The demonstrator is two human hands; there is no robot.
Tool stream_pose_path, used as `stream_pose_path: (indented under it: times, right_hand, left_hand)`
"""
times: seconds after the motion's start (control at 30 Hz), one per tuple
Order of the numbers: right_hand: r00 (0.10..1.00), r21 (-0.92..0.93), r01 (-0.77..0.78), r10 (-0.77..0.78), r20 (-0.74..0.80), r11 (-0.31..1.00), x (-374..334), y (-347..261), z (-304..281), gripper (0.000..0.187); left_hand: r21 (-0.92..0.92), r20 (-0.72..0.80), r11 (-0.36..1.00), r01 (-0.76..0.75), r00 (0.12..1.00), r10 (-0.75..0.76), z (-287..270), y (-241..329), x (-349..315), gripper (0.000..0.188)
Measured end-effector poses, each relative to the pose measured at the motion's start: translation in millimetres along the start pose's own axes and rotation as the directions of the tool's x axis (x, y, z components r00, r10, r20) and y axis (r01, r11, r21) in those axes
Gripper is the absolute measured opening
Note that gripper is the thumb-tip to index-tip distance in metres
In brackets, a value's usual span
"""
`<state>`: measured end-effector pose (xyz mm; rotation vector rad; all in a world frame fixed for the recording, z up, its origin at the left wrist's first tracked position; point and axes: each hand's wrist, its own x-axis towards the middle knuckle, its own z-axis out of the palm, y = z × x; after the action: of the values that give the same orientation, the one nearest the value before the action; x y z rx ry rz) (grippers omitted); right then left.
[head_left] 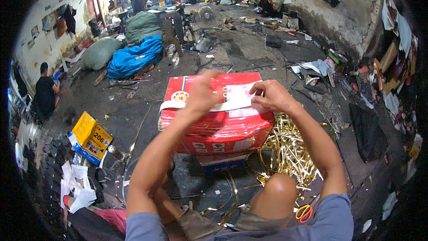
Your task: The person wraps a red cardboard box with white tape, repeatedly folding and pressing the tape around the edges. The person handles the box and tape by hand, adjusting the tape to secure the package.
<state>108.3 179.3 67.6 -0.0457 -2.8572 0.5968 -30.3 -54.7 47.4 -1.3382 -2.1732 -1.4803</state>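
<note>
In front of my knees stands a box wrapped in shiny red plastic [214,129]. Across its top runs a white strip [238,104], and a pale sheet with pink marks [239,92] lies just behind the strip. At the strip's left part is a round flower-shaped badge [180,97]. My right hand [273,96] has its fingers curled and pinched at the strip's right end. Smeared by motion, my left hand [205,93] hovers over the middle of the box; its fingers and anything in them are unclear.
Gold strips [290,151] heap right of the box. Orange-handled scissors [304,213] lie by my right knee. A yellow carton [90,137] sits left, a blue bundle [136,58] farther off. A fan [206,15] stands behind. Scraps litter the floor; other people sit farther away.
</note>
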Motion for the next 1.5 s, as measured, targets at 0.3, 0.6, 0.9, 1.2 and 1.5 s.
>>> stream_pose_path:
  times: [0.3,0.6,0.9,1.2,1.5]
  right_hand:
    - [0.967,-0.111,0.018,-0.045,-0.25,0.994,-23,0,11,0.021]
    - [0.961,-0.101,0.085,-0.109,-0.253,0.991,-37,5,12,0.017]
    - [0.982,0.021,0.09,-0.085,-0.166,0.996,-29,13,3,0.023]
    - [0.941,0.298,-0.047,0.142,-0.307,0.953,-26,29,32,0.016]
    - [0.897,0.863,-0.202,0.441,-0.027,0.463,-9,49,46,0.026]
  left_hand:
    - [-0.095,0.117,0.995,-0.008,0.993,0.019,85,3,-10,0.018]
    - [-0.01,0.106,0.989,-0.148,0.983,0.148,87,2,-17,0.015]
    - [-0.141,0.167,0.989,0.048,0.986,-0.024,86,0,-13,0.019]
    - [-0.064,0.087,0.997,0.032,0.996,-0.027,89,1,-11,0.017]
    - [0.061,0.359,0.991,0.116,0.924,-0.131,85,5,29,0.016]
